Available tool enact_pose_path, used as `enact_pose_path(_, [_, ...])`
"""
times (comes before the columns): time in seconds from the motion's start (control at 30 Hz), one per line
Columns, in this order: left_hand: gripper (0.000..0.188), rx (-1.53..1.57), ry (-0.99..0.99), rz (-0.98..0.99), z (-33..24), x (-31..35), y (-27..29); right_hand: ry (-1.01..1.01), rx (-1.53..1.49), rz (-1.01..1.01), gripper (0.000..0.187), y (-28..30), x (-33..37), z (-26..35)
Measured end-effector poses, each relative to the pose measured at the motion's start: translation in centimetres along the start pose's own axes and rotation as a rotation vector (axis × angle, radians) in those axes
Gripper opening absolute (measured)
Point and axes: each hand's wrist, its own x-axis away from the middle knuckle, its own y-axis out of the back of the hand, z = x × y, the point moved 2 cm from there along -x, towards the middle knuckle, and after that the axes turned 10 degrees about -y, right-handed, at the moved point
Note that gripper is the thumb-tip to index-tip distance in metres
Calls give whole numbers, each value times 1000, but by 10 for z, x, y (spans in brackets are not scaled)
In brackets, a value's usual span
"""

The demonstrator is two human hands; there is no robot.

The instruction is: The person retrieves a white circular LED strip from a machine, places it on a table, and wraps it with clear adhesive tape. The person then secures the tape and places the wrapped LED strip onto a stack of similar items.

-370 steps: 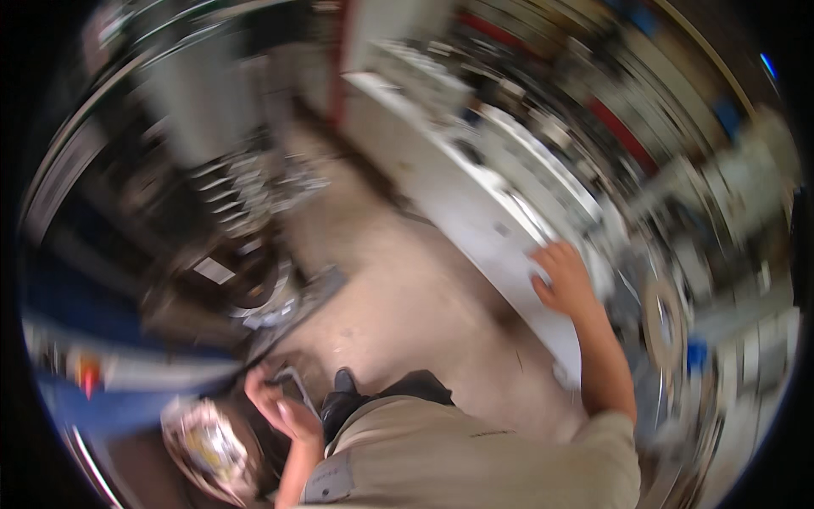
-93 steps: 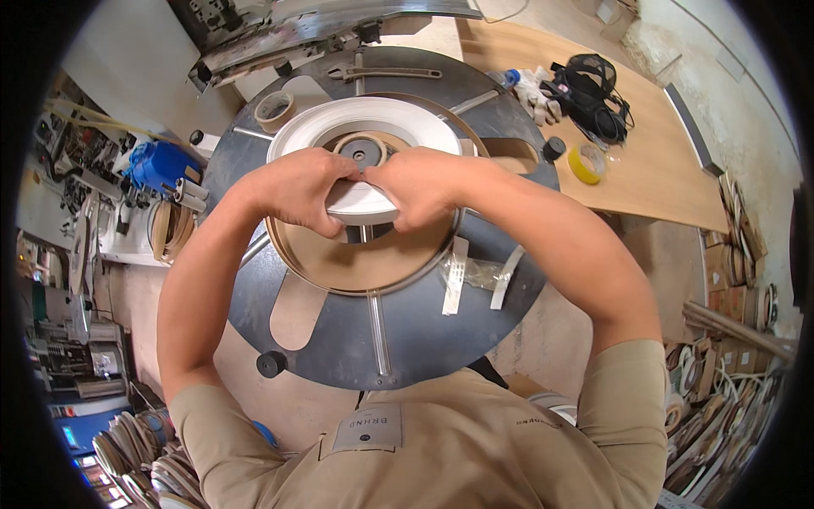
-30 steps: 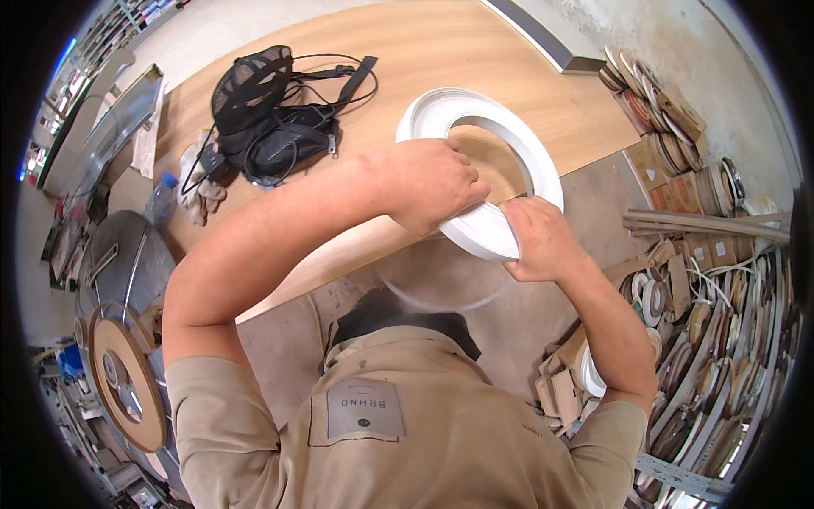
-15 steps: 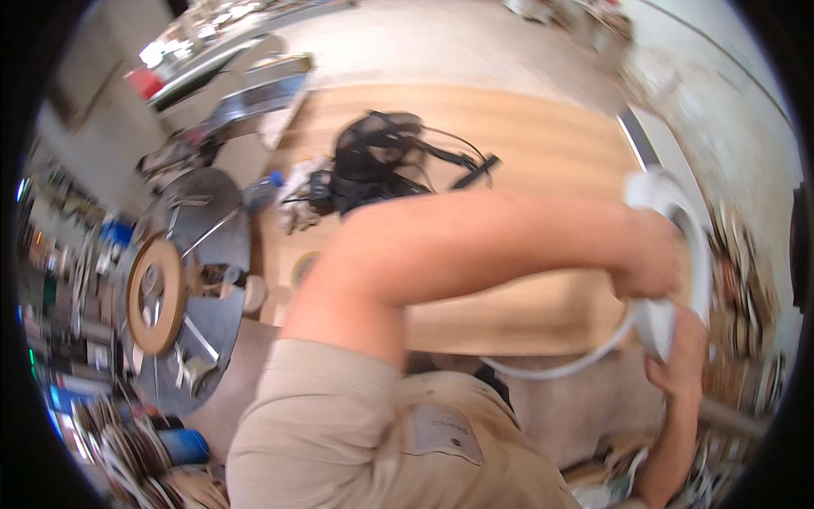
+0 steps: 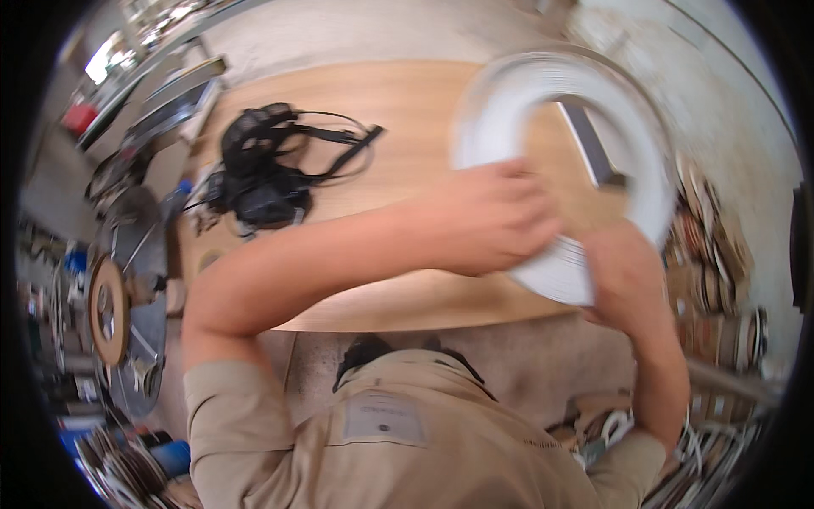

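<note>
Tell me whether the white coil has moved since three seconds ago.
Yes: the white coil was over the dark round table; now it is held clear of that table, to its right.

Place reads as a workshop: spoked grey disc (image 5: 151, 321) bearing a tan ring (image 5: 121, 297) at left, flat coils of strip (image 5: 123, 467) stacked lower left, cartons (image 5: 681, 288) and more coils (image 5: 710, 220) crowding a stained wall (image 5: 695, 102), broad wood-toned worktop (image 5: 398, 170) above bare floor (image 5: 526, 365).
</note>
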Motion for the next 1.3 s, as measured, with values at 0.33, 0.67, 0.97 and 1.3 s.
enact_pose_path(0.33, [29,295,398,349,-65,118,-85,197,-386,224,22,-167,-2,24])
enact_pose_path(0.67, [63,396,472,345,-55,151,-107,229,-426,348,36,-218,-25,24])
enact_pose_path(0.97, [106,199,932,351,-56,216,-103,-49,-433,144,78,-214,-26,-16])
enact_pose_path(1.3, [83,209,1305,-52,-37,233,-159,-851,-168,437,64,-253,9,-96])
